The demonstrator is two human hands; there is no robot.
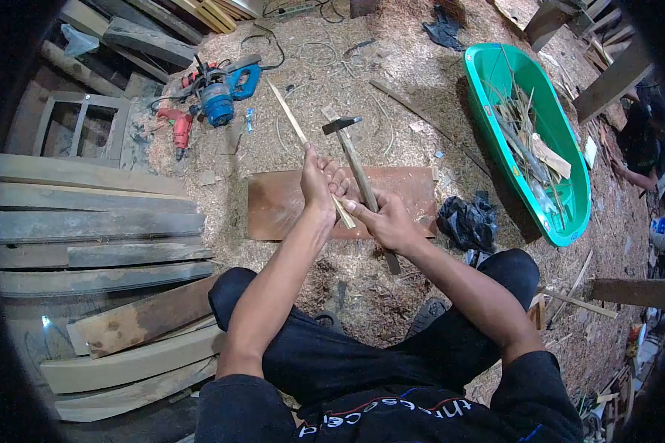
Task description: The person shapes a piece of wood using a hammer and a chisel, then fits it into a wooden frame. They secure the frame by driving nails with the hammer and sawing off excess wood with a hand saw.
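My left hand (pixel 321 183) is closed around a thin pale wooden strip (pixel 288 111), which slants from upper left down to my right thumb. In my right hand (pixel 391 220) is a hammer (pixel 356 164) with a dark metal head and a wooden handle, its head pointing up and away from me. The right thumb reaches to the strip's lower end, close by the left fingers. Beneath both hands a reddish-brown board (pixel 414 186) lies flat on the ground, between my bent knees.
Planks (pixel 96 225) are stacked at left. A blue power tool (pixel 220 96) and a red drill (pixel 177 129) lie at upper left. At right are a green tub (pixel 580 199) holding wood scraps, a black plastic bag (pixel 469 221) and another person (pixel 646 140). Shavings cover the ground.
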